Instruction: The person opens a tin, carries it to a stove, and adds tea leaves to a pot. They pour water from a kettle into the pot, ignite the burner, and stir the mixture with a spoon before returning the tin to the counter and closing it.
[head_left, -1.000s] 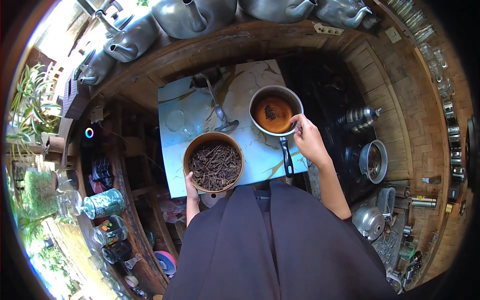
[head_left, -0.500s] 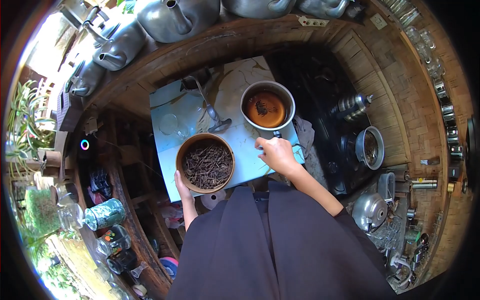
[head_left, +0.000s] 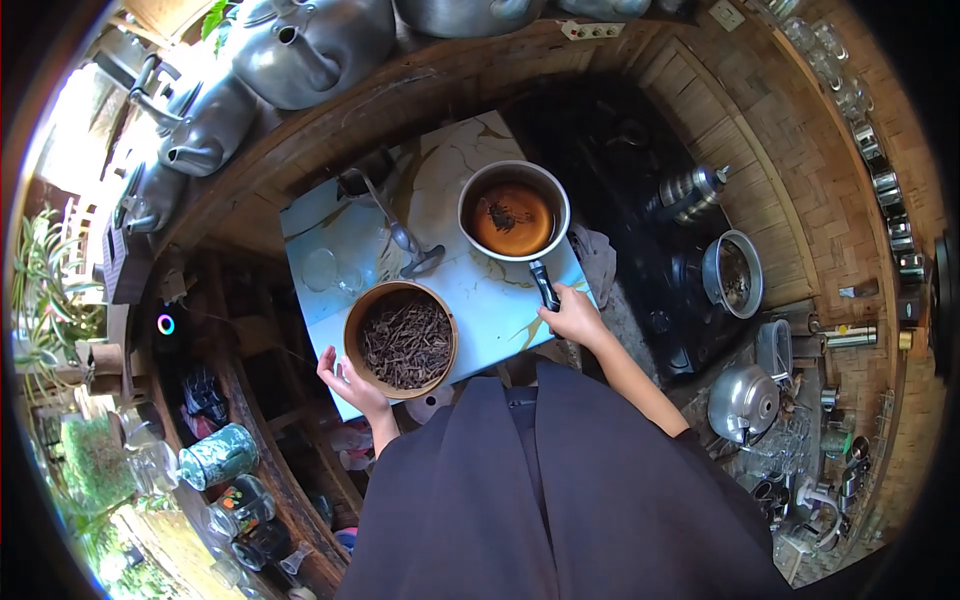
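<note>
Saucepan (head_left: 514,213) of amber liquid with a floating clump of leaves sits at the far side of the marble slab (head_left: 490,300), black handle (head_left: 545,286) pointing toward the person. Right hand (head_left: 574,318) is curled around the handle's end. Left hand (head_left: 347,381), fingers spread, cups the near rim of the wooden bowl (head_left: 400,340) of dried tea stems. Judgement: lift the pan level; grip further up the handle to limit slosh.

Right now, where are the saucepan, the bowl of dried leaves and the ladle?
saucepan (head_left: 513,219): head view, on the brown liquid inside.
bowl of dried leaves (head_left: 402,340): head view, on the leaves.
ladle (head_left: 404,240): head view, on its handle.
</note>
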